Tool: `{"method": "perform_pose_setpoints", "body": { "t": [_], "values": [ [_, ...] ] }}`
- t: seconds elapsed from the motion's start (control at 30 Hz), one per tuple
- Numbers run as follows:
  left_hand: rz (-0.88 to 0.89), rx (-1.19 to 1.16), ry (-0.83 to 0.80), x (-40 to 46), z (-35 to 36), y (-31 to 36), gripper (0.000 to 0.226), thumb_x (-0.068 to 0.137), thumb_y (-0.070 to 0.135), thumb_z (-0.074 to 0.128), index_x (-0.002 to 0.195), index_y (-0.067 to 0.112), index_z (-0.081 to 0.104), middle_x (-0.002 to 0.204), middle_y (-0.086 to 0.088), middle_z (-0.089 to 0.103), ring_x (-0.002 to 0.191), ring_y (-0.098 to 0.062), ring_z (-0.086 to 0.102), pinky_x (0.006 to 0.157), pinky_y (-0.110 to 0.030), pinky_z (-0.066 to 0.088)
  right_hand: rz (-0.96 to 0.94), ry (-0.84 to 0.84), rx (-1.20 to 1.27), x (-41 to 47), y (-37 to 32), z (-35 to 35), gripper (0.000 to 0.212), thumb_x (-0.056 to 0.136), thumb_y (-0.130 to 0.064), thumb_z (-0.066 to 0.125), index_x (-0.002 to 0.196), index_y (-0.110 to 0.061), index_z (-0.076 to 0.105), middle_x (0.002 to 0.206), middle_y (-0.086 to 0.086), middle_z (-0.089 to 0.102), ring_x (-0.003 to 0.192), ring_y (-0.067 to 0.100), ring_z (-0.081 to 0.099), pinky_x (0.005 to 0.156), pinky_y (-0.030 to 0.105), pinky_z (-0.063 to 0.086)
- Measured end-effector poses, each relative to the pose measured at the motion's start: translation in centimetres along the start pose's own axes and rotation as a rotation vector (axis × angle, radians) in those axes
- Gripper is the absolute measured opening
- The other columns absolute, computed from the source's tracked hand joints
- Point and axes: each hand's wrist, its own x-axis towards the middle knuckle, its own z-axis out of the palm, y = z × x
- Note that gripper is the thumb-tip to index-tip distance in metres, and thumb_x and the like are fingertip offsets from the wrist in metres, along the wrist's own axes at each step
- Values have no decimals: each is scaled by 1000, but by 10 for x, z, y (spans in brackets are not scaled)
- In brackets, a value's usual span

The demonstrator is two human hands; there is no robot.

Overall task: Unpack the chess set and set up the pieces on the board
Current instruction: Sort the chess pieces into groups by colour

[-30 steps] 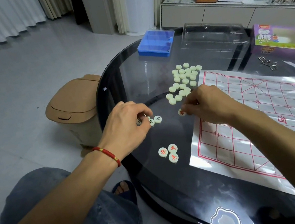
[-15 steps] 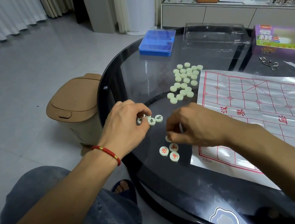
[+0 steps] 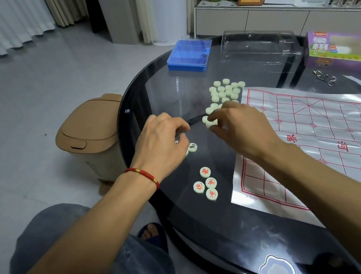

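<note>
The round dark glass tabletop [image 3: 215, 238] curves away at its left rim, just beyond the left hand [image 3: 161, 144], and the tan bin [image 3: 90, 137] stands on the floor close below that edge. Between the two hands and the near rim lies bare glass, broken only by four red-marked pieces [image 3: 206, 184] lying face up in a tight cluster. The left hand rests curled over a few pieces, its grip drawn together; a black-marked piece [image 3: 192, 147] shows just beside its fingers, though whether they pinch one I cannot tell. The right hand [image 3: 242, 128] reaches into the near end of the face-down pile of pale pieces [image 3: 224, 92], its grip closed on a pale piece [image 3: 211, 122]. The paper board [image 3: 332, 135] spreads to the right, its left edge under the right forearm, no pieces on its visible part. Farther back sit a blue tray [image 3: 189, 55], a clear plastic lid [image 3: 259, 44] and the purple box [image 3: 346, 47], with small scissors [image 3: 326, 77] near it.
</note>
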Motion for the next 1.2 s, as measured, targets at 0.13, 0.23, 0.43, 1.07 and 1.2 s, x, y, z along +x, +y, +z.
{"method": "perform_pose_setpoints", "body": {
  "t": [0.13, 0.23, 0.43, 1.07, 1.2],
  "values": [
    [-8, 0, 13, 5, 3, 2, 21, 92, 19, 60, 109, 25, 72, 97, 8, 59, 101, -15, 50, 81, -23, 40, -91, -83, -27, 0, -4, 3, 24, 95, -37, 65, 111, -21, 74, 112, 1, 61, 90, 24, 62, 68, 41, 55],
    [-2, 0, 26, 6, 3, 3, 21, 92, 19, 61, 108, 25, 73, 98, 7, 62, 102, -17, 51, 82, -24, 42, -137, -98, 31, -8, -4, 0, 19, 93, -35, 69, 105, -22, 74, 107, -1, 66, 89, 21, 63, 71, 40, 57],
    [-20, -24, 34, 5, 1, 3, 22, 91, 19, 60, 107, 26, 73, 95, 9, 61, 101, -17, 51, 82, -28, 46, -36, -129, 190, -8, 5, -8, 9, 90, -17, 71, 96, -19, 77, 85, -1, 75, 73, 12, 68, 71, 33, 58],
    [-73, -50, 24, -3, -7, -4, 22, 91, 20, 61, 108, 27, 73, 98, 9, 65, 99, -15, 51, 82, -26, 45, -288, -451, 160, -23, -19, -34, 12, 92, -20, 69, 100, -19, 77, 91, -4, 74, 76, 14, 67, 71, 30, 58],
    [-65, -54, 32, -3, -7, -2, 22, 91, 20, 61, 108, 28, 72, 97, 9, 65, 97, -13, 50, 81, -25, 43, -290, -321, 137, -16, -12, -26, 11, 91, -15, 65, 91, -15, 76, 83, 1, 72, 72, 19, 65, 68, 36, 56]
  ]
}}
